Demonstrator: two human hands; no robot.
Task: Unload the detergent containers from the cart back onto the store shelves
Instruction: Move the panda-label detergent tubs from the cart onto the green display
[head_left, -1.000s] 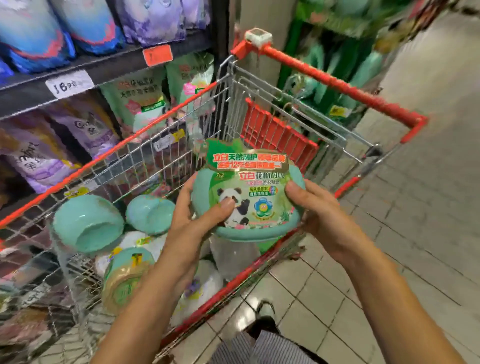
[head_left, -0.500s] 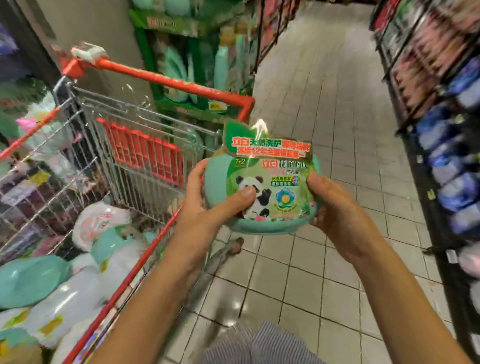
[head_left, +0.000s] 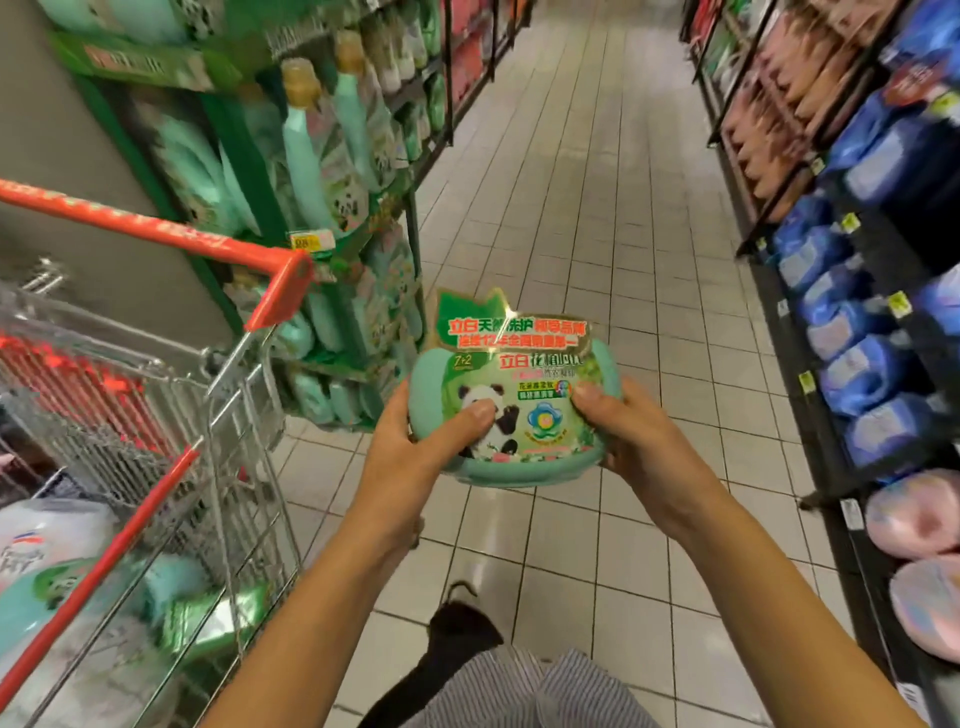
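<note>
Panda detergent tub (head_left: 511, 415) out, unshelved
Our left hand (head_left: 408, 447) and right hand (head_left: 639, 447) clamp it; 8 o'clock cart (head_left: 130, 525) holds more.

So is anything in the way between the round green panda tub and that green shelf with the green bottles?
Nothing visible is. The left hand and right hand hold the round green plastic tub over tiled floor, and the green shelf unit stands just ahead, left. The red-handled wire cart sits further left, off that path.

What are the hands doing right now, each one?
Left hand: holds the green tub, thumb on its label.
Right hand: holds the same tub from the other side.
</note>
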